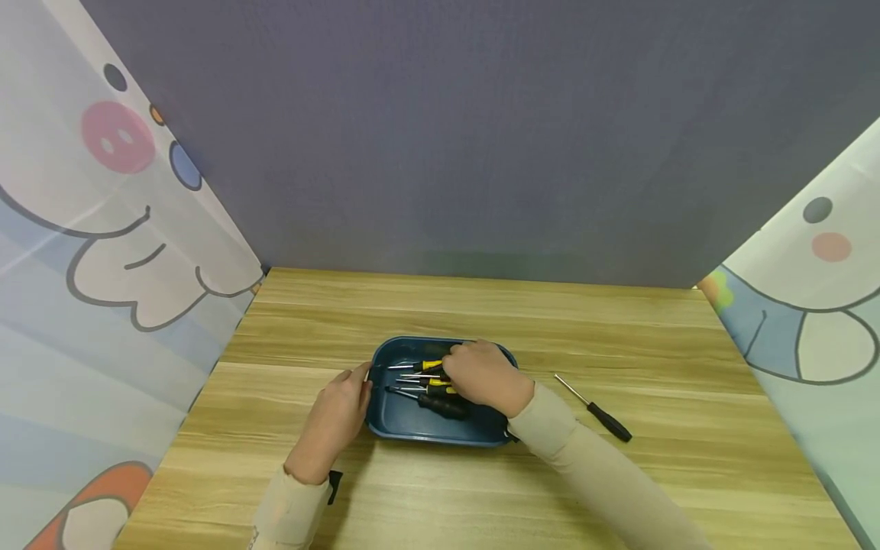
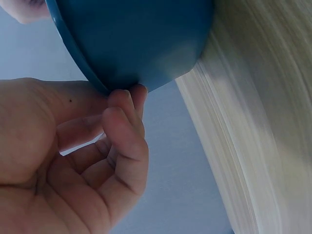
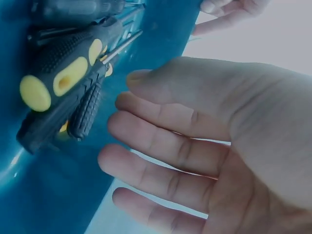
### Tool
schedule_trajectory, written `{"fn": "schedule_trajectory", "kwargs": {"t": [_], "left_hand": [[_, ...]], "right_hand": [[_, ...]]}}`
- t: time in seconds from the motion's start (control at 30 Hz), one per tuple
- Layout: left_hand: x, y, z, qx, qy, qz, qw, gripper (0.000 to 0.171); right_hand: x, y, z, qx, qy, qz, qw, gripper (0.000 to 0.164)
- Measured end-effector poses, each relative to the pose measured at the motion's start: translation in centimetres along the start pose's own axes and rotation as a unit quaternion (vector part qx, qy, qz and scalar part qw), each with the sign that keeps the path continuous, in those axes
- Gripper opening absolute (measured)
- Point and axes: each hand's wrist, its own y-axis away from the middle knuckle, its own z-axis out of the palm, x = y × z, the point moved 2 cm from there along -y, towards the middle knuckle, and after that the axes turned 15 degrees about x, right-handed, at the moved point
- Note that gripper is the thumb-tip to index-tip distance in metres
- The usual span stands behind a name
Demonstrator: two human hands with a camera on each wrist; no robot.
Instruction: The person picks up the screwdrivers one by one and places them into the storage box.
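A blue plastic tray (image 1: 440, 438) sits on the table with several screwdrivers inside. My left hand (image 1: 338, 409) grips its left end, thumb at the rim and curled fingertips against the outer wall (image 2: 141, 39) in the left wrist view. Over the right part of the tray is my right hand (image 1: 484, 376), hiding some of the handles. Its fingers (image 3: 141, 129) reach out nearly straight beside the screwdrivers, holding nothing. One screwdriver has a black-and-yellow handle (image 3: 63, 73); a thicker, dark-handled screwdriver (image 1: 443, 406) lies nearest the tray's front.
Right of the tray, a lone black-handled screwdriver (image 1: 608, 422) lies on the wooden table (image 1: 619, 328), shaft pointing back and left. A grey panel (image 1: 481, 153) stands behind the table, and cartoon-printed curtains (image 1: 62, 252) hang on both sides.
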Motion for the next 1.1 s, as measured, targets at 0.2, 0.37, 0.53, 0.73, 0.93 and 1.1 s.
{"fn": "schedule_trajectory", "kwargs": {"t": [0.2,0.37,0.53,0.73,0.93,1.1], "left_hand": [[-0.1,0.0,-0.1,-0.008,0.0,-0.008,0.9999,0.029],[-0.1,0.0,-0.2,-0.009,0.001,-0.005,0.9999,0.029],[-0.1,0.0,-0.1,-0.007,0.004,-0.003,1.0,0.029],[0.0,0.0,-0.1,-0.004,0.007,0.001,1.0,0.029],[-0.1,0.0,-0.1,-0.003,0.008,-0.002,1.0,0.029],[-0.1,-0.1,-0.1,-0.003,0.006,-0.002,1.0,0.03]], "right_hand": [[0.7,1.4,-1.0,0.0,0.002,0.026,1.0,0.007],[1.6,2.7,-2.0,0.014,-0.001,0.022,1.0,0.009],[2.6,4.2,-2.8,0.024,-0.008,0.034,0.999,0.008],[4.1,6.6,-3.5,0.014,-0.005,0.073,0.997,0.013],[5.9,9.2,-4.1,0.042,-0.001,0.085,0.995,0.018],[7.1,11.3,-4.1,0.048,0.002,0.094,0.994,0.021]]}}
